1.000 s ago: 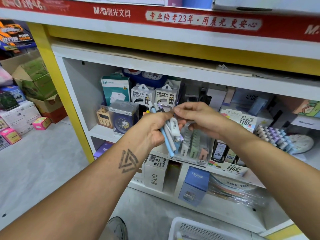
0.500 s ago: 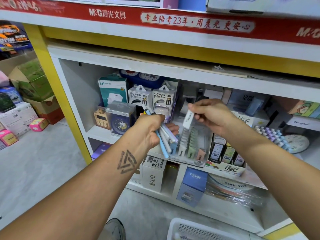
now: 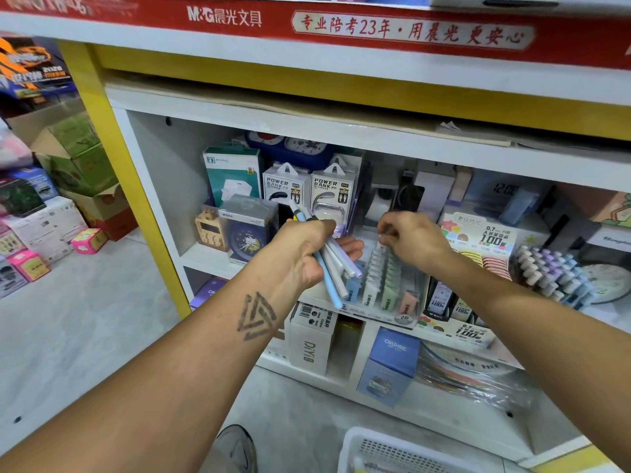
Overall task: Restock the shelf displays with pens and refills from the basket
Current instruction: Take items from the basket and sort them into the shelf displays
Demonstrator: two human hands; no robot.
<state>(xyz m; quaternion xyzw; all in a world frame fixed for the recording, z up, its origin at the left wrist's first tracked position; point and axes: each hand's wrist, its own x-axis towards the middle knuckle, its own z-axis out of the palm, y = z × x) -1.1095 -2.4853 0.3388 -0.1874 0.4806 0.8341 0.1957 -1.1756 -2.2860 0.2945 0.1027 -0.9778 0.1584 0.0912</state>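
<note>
Pens [image 3: 336,268] sit bunched in the left hand [image 3: 300,254], gripped. Right hand [image 3: 413,240] pinches something small, unclear, above the refill display [image 3: 386,285].

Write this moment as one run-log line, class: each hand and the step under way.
left hand: grips pen bundle | right hand: fingers at top of refill display, held item not visible | step: placing refill

Left hand [image 3: 300,254] — fingers curled tight, forearm extended forward. Right hand [image 3: 413,242] — fingertips pinched together, knuckles up, wrist bent down.
</note>
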